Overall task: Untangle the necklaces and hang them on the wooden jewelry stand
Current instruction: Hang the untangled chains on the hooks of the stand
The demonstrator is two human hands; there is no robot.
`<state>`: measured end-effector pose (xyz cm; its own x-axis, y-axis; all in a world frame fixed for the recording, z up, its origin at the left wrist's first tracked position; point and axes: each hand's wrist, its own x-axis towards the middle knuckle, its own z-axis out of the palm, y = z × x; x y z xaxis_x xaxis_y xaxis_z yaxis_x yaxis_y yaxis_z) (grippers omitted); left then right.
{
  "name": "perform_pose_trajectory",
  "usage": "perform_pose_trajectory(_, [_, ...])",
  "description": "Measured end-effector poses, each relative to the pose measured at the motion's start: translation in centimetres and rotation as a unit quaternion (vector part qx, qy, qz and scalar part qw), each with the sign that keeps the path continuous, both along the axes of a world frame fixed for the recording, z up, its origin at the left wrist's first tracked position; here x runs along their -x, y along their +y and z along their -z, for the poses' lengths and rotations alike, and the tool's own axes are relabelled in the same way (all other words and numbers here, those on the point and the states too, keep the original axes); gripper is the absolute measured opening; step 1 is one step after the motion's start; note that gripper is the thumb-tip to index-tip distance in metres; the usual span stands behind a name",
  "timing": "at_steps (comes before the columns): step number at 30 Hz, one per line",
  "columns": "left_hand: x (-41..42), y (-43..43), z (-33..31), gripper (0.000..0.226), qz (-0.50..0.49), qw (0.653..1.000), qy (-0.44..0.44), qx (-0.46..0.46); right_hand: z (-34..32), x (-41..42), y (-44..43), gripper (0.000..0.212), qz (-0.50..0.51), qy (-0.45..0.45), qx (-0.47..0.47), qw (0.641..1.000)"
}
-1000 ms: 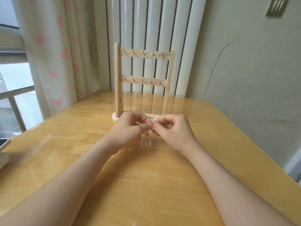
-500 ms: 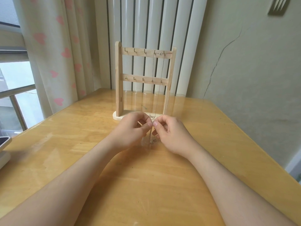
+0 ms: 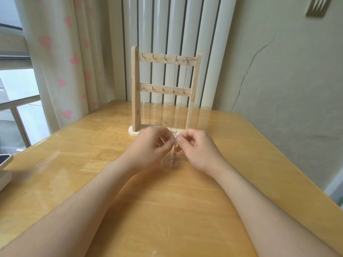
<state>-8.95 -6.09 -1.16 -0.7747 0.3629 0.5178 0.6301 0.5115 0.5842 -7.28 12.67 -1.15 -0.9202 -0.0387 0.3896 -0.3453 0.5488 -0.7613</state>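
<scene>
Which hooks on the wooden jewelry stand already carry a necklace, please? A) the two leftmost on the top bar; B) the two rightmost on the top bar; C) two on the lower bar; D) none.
B: the hung necklace drapes from the two rightmost hooks of the wooden jewelry stand, on its top bar; the left hand and right hand pinch a second chain.

1. A glossy wooden worktop fills the foreground.
2. A heart-print curtain hangs beside a bright window.
3. White vertical panels meet a cracked, pale wall.
</scene>
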Motion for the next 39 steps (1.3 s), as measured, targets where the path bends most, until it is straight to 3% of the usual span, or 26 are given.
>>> perform_pose_trajectory(10, [-1.1, 0.6, -0.5, 0.015, -0.035, 0.998, 0.022, -0.041, -0.2, -0.6, -0.7, 0.015, 0.010, 0.014, 0.013, 1.000])
perform_pose_trajectory(17, [-1.9, 1.2, -0.9, 0.014, -0.055, 0.993, 0.043, -0.095, -0.5, -0.8, -1.7, 0.019, -0.017, -0.036, 0.162, 0.986])
perform_pose_trajectory(20, [-2.4, 1.4, -1.2, 0.013, -0.075, 0.985, 0.050, -0.147, -0.7, -0.8, -2.2, 0.027, -0.005, -0.094, 0.244, 0.965])
perform_pose_trajectory(23, [-2.6, 1.2, -1.6, 0.014, -0.081, 0.976, 0.021, -0.202, -1.0, -0.9, -2.3, 0.018, -0.005, -0.116, 0.317, 0.941])
perform_pose_trajectory(30, [-2.4, 0.9, -1.5, 0.013, -0.056, 0.981, -0.026, -0.183, -1.1, -1.1, -1.6, 0.013, -0.032, -0.069, 0.283, 0.956])
perform_pose_trajectory(39, [-1.8, 0.5, -1.4, 0.014, -0.048, 0.991, 0.006, -0.128, -0.4, -0.9, -1.1, 0.007, -0.019, 0.038, 0.112, 0.993])
